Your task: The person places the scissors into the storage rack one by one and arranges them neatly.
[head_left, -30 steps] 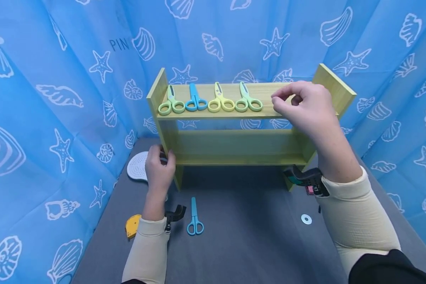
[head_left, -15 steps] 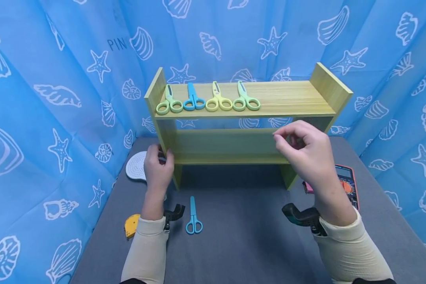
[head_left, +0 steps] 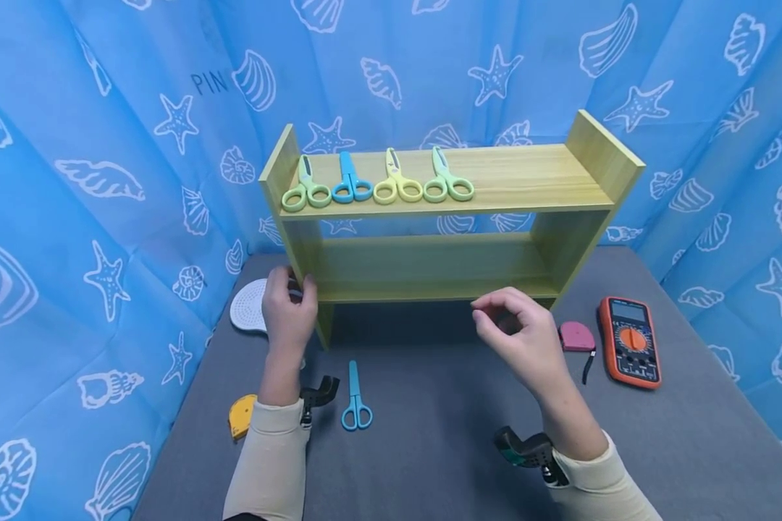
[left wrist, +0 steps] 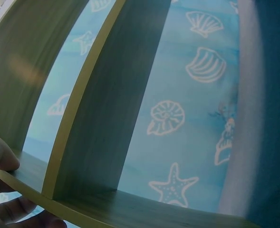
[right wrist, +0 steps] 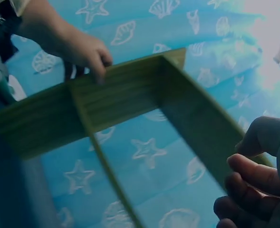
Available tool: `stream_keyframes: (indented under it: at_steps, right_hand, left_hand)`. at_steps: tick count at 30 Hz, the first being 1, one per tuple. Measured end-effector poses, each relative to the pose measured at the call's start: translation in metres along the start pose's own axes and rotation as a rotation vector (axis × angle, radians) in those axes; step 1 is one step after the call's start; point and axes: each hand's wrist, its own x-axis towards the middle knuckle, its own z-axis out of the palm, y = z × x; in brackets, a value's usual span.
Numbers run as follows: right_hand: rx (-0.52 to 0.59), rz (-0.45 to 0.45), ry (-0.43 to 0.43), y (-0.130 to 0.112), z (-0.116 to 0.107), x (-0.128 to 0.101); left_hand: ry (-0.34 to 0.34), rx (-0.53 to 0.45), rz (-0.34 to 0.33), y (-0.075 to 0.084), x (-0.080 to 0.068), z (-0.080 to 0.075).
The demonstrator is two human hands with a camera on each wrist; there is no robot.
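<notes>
In the head view a two-tier wooden shelf (head_left: 528, 174) stands on the grey table. My left hand (head_left: 289, 307) grips its left side panel; in the left wrist view the thumb and fingers lie on opposite sides of the panel edge. On the top tier, left to right, lie green scissors (head_left: 308, 185), blue scissors (head_left: 349, 179), yellow scissors (head_left: 394, 172) and more green scissors (head_left: 442, 171), handles forward. My right hand (head_left: 524, 334) hovers before the shelf's lower right part, fingers loosely curled with nothing between them. Another pair of blue scissors (head_left: 355, 391) lies on the table.
A white perforated paddle-shaped object (head_left: 247, 307) lies behind my left hand, partly covered. A yellow tape measure (head_left: 241, 414) sits at the left. On the right are a pink tape measure (head_left: 576, 337) and an orange multimeter (head_left: 631, 344). A blue shell-print curtain (head_left: 430, 65) surrounds the table.
My right hand has come down from the top tier to in front of the shelf's lower right part, uncovering the multimeter and pink tape measure. The left hand has stayed on the side panel.
</notes>
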Motion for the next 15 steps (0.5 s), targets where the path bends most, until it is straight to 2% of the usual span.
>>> stream_keyframes:
  at_steps: [8, 15]
  right_hand:
    - [0.082, 0.13, -0.075, 0.019, 0.037, -0.033]
    - [0.103, 0.164, -0.197, 0.027, 0.08, -0.061]
  left_hand:
    - [0.019, -0.012, 0.006, -0.002, 0.001, 0.001]
    - [0.008, -0.012, 0.005, -0.004, 0.001, 0.002]
